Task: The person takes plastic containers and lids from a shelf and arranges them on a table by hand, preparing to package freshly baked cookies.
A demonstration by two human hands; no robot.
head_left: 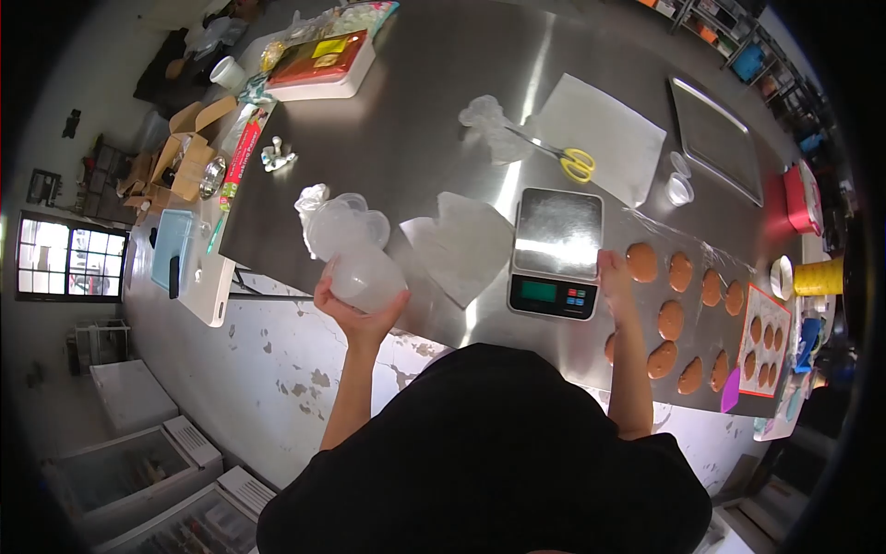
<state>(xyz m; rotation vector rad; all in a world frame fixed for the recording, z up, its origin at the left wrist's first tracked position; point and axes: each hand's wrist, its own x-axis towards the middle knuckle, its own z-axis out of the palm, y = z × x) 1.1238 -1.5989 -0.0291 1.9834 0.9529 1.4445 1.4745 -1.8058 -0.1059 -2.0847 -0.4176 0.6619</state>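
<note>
My left hand [355,319] is closed round a translucent plastic tub [366,280], lifted at the table's near edge. Just behind the tub are several clear round lids [346,223] and a crumpled piece of white wrap [312,199]. My right hand [616,280] grips the right edge of a digital kitchen scale [557,235], whose steel pan is bare. Between the tub and the scale lies a torn sheet of white paper [459,247]. To the right of my right hand, flat brown oval shapes [670,319] lie in rows on the steel table.
Yellow-handled scissors [577,165] lie by a white paper sheet [604,134] and crumpled plastic [492,127]. Small clear cups [679,190] and a metal tray [716,137] are at the back right. A purple scraper [730,391] lies near the front edge. A baking paper box [242,152] stands left.
</note>
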